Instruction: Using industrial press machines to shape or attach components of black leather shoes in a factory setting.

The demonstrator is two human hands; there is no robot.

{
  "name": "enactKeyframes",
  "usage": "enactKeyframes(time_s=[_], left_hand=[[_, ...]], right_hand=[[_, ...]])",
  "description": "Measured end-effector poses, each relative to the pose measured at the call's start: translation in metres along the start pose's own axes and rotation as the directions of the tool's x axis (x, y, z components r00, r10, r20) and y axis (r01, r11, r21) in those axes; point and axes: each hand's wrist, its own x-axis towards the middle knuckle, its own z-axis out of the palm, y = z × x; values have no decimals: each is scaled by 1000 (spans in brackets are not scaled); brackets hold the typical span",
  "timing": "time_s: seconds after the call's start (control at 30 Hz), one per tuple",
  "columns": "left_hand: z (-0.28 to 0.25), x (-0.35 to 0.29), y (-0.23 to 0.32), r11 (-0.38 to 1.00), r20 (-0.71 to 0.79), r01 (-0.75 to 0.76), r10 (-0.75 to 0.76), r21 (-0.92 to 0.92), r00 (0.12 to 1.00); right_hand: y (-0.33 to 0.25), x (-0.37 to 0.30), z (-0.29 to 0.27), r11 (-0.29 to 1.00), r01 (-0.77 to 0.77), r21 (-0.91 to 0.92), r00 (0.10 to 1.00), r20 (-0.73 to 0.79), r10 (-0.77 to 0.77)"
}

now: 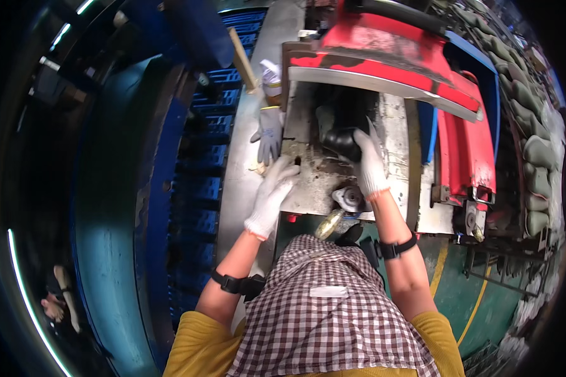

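Head view looks straight down, and much of the scene is dark or bent at the rim; the black rubbery part (341, 142) sits half under the red machine housing (390, 60), so its full shape cannot be made out, and the far side of it is lost in shadow. Whether the right hand (370, 166) truly grips it is hard to tell, since the fingertips hide against the black surface. That hand, in a white knit glove, reaches forward with the arm nearly straight, fingers curled loosely over the near edge of the black part and touching it. The left hand (271, 195), gloved alike, lies spread and flat with fingers apart on the worn metal desk (314, 188), holding nothing. Just beyond its fingertips a grey work glove (268, 133) lies limp on the same scuffed, stained plate. A small round metal fitting (349, 198) stands near the right wrist. Both forearms wear black straps (396, 248). A checked cloth apron (333, 314) over yellow sleeves fills the lower edge. Blue slatted crates (207, 157) run along the left.
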Motion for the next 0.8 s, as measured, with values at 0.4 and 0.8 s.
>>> enactKeyframes(time_s=[0.4, 0.8], left_hand=[[-64, -45, -24, 703, -472, -128, -321, -700, 821], [-319, 14, -80, 890, -988, 430, 148, 151, 42]], right_hand=[[12, -84, 38, 488, 568, -663, 794, 597, -113], [52, -87, -10, 178, 451, -875, 847, 356, -396]])
